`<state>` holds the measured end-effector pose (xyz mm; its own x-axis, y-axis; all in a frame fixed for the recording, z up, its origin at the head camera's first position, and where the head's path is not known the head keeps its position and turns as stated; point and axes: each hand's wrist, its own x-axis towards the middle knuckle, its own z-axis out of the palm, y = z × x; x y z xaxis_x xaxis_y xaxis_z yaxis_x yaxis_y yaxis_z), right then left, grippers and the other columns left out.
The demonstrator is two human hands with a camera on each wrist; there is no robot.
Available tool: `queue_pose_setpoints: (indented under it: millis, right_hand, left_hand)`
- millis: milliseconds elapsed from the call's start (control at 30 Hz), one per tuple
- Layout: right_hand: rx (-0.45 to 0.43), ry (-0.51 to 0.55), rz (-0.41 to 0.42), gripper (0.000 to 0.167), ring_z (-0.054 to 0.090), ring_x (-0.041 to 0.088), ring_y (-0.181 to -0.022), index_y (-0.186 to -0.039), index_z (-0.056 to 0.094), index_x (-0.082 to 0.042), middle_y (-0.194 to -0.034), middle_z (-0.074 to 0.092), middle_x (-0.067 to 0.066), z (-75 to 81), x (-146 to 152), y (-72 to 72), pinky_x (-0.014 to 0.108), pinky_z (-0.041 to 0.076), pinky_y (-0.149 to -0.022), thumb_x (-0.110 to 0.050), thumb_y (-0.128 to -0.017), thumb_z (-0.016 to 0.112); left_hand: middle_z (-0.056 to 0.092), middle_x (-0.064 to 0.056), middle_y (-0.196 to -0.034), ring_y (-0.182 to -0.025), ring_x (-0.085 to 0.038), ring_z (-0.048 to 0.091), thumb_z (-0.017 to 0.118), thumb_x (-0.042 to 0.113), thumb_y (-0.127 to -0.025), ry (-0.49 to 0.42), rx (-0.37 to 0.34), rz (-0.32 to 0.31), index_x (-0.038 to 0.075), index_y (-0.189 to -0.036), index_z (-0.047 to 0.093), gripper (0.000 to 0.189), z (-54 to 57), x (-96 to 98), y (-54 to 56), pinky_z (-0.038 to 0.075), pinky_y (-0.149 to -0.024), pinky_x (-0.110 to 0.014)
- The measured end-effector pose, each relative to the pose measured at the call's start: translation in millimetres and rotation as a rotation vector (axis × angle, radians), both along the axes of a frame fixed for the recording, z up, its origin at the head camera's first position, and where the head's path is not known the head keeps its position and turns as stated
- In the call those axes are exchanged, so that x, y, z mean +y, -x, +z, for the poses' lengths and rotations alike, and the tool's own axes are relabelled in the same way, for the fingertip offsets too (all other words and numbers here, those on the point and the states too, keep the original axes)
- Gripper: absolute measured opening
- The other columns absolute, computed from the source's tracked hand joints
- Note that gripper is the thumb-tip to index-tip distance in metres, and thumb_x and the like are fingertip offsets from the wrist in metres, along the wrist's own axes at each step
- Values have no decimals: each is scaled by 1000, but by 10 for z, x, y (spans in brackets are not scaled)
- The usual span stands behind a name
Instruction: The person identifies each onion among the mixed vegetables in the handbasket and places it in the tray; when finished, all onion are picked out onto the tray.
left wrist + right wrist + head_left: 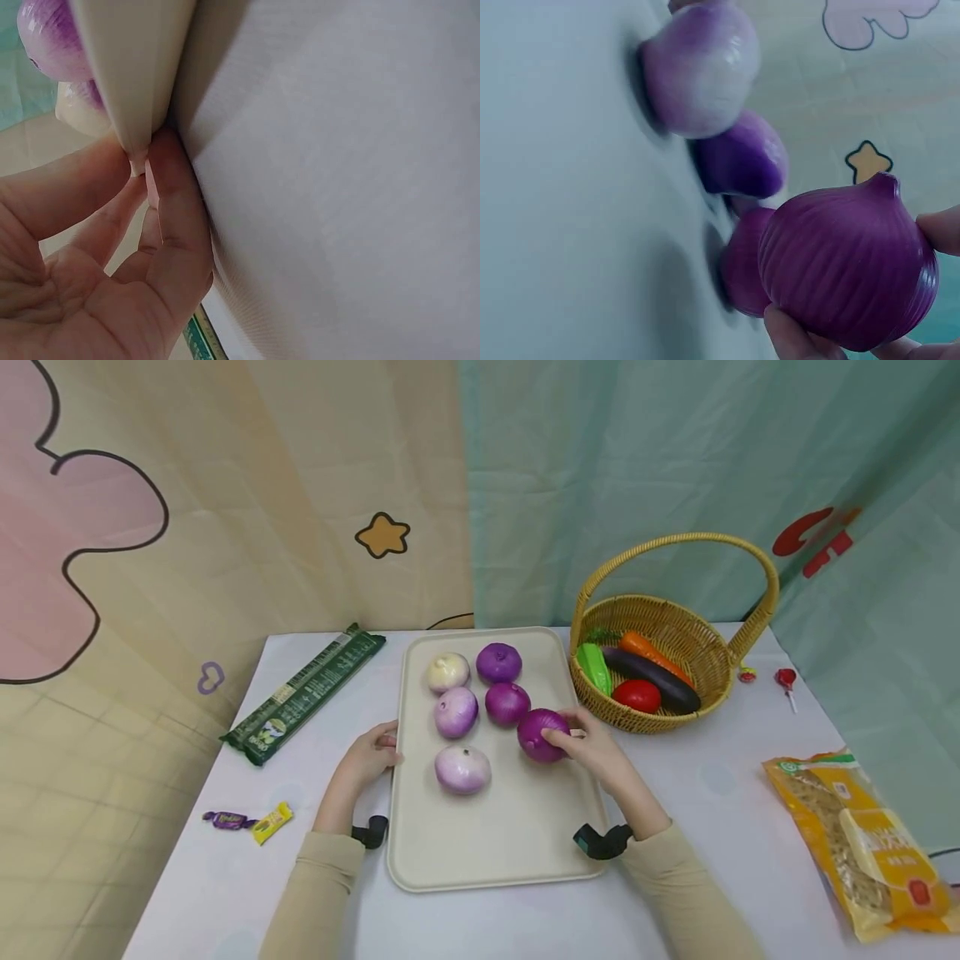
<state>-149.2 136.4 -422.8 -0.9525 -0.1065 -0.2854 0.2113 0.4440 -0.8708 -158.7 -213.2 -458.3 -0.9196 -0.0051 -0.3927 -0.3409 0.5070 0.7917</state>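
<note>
My right hand (596, 745) grips a dark purple onion (542, 735) by its right side, and the right wrist view shows this onion (849, 262) held above the tray surface. Thumb and fingers of my left hand (369, 757) pinch the left rim of the cream tray (517, 835); the left wrist view shows the rim (135, 90) between them. On the tray sit two more dark purple onions (499, 662) (507, 703), two pale purple ones (456, 712) (462, 769) and a whitish one (447, 673).
A wicker basket (727, 689) with toy-like vegetables stands right of the tray. A green packet (303, 695) and wrapped candies (272, 823) lie left. An orange bag (870, 852) and a red lollipop (786, 678) lie right. A curtain (540, 485) hangs behind the table.
</note>
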Motion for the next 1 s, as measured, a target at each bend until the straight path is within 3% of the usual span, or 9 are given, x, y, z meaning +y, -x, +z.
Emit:
queue_pose_setpoints:
  millis: [167, 333, 567, 767, 1000]
  right_hand:
    - [-40, 13, -3, 54, 56, 32, -113, -132, 52, 1, -130, 56, 22, -226, -223, -46, 39, 53, -90, -35, -93, 62]
    - [-19, 32, -9, 50, 59, 30, -107, -130, 55, 0, -121, 60, 22, -349, -298, -82, 34, 56, -82, -33, -94, 64]
    - [35, -46, -4, 53, 59, 34, -115, -134, 55, -3, -125, 62, 21, -356, -247, -97, 37, 56, -84, -38, -95, 62]
    - [23, -36, 27, 58, 54, 36, -126, -141, 48, -4, -138, 55, 20, -363, -191, -105, 40, 55, -90, -38, -96, 62]
    - [27, -32, 33, 56, 53, 35, -128, -143, 47, -4, -141, 52, 20, -332, -80, -104, 43, 51, -99, -39, -100, 55]
  left_hand:
    - [52, -19, -121, -105, -27, 55, 59, 0, -90, 7, -8, 6, 5, -151, 38, 64, 5, -13, -34, 48, -88, -34]
    - [52, -20, -122, -106, -26, 55, 59, 0, -91, -5, -13, 9, 5, -151, 38, 64, -10, -10, -60, 48, -88, -33]
    - [52, -20, -123, -105, -25, 55, 58, -1, -91, -26, 0, 11, 4, -151, 37, 64, -28, 7, -55, 50, -87, -31]
    - [52, -20, -121, -104, -25, 56, 58, -1, -91, -9, -1, 12, 4, -151, 38, 63, -26, 15, -49, 50, -86, -31]
    - [54, -21, -120, -104, -27, 57, 58, 0, -90, 19, 11, 1, 3, -150, 38, 64, -27, 23, -30, 50, -86, -32]
